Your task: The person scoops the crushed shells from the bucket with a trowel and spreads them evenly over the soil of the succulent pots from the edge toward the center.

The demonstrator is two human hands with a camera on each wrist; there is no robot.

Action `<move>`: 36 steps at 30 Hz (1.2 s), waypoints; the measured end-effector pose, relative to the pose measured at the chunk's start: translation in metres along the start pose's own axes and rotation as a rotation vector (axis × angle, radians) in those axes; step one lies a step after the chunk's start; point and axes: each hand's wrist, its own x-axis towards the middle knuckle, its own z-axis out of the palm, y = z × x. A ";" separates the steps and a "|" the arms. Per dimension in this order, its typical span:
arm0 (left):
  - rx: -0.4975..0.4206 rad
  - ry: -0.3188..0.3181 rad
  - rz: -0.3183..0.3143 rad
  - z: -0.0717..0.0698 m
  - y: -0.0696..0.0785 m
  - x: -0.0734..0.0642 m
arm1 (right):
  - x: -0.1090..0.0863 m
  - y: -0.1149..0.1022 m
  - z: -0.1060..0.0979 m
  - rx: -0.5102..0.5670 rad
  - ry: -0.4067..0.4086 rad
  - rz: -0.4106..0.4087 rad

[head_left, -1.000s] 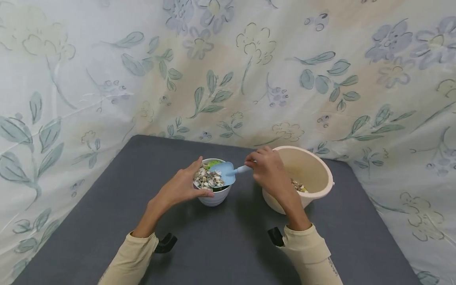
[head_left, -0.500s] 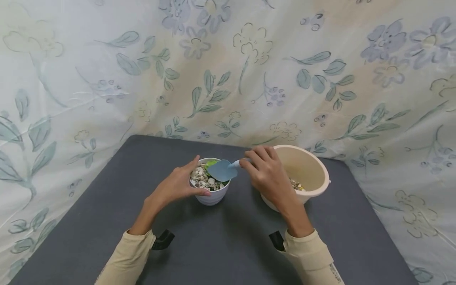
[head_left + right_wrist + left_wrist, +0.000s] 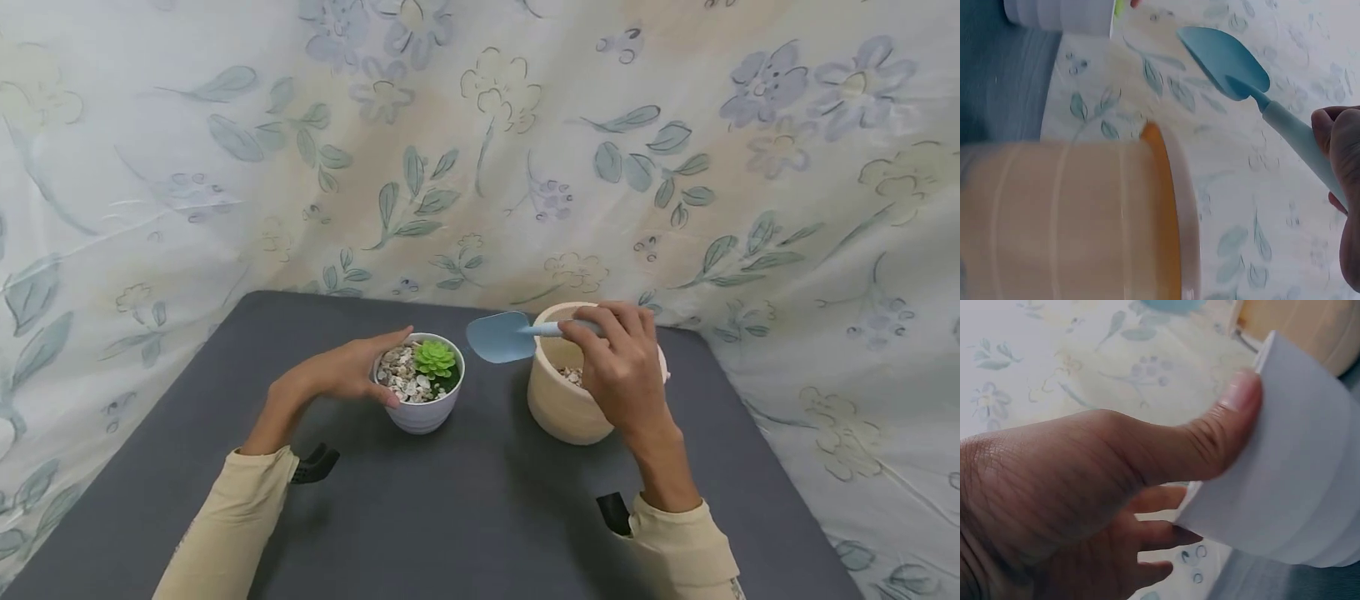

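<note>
My left hand (image 3: pixel 356 367) holds a white ribbed flower pot (image 3: pixel 423 417) at its left side. In the left wrist view the thumb (image 3: pixel 1229 428) presses the wall near the rim, and the fingers reach to the rim's other side. Inside the pot, a green succulent (image 3: pixel 435 358) stands beside pale pebbles (image 3: pixel 405 372). My right hand (image 3: pixel 622 367) grips the handle of a light blue hand trowel (image 3: pixel 501 337), raised over the left rim of a cream bucket (image 3: pixel 567 410). The blade points left, with nothing seen on it; in the right wrist view the trowel (image 3: pixel 1225 61) shows above the bucket.
Pebbles (image 3: pixel 572 376) lie inside the bucket, partly hidden by my right hand. Both containers stand on a dark grey table (image 3: pixel 465 517), the bucket right of the pot. A floral fabric backdrop (image 3: pixel 480 167) rises behind the table.
My right hand has lifted the trowel off the pot and moved it right to the bucket, uncovering the succulent. The pebbles it was over lie in the pot. My left hand stays on the pot.
</note>
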 end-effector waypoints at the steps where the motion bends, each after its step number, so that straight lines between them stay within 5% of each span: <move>1: 0.005 -0.017 0.009 -0.002 0.000 0.001 | -0.002 0.003 -0.004 -0.003 0.006 0.028; 13: -0.058 -0.216 0.032 -0.024 -0.002 0.013 | -0.026 0.031 -0.031 -0.025 0.029 0.150; 20: -0.075 -0.249 0.040 -0.028 -0.009 0.021 | -0.036 0.041 -0.037 -0.050 0.002 0.198; 24: -0.062 -0.111 0.079 -0.019 -0.006 0.016 | -0.035 0.052 -0.044 -0.112 -0.061 0.214; 28: -0.015 0.157 0.097 0.000 0.028 0.015 | -0.029 0.069 -0.048 -0.194 -0.198 0.174; 32: -0.013 0.393 0.173 0.030 0.080 0.037 | -0.025 0.084 -0.043 -0.277 -0.374 0.103; 36: -0.068 0.475 0.219 0.070 0.119 0.072 | -0.026 0.089 -0.027 -0.318 -0.551 0.050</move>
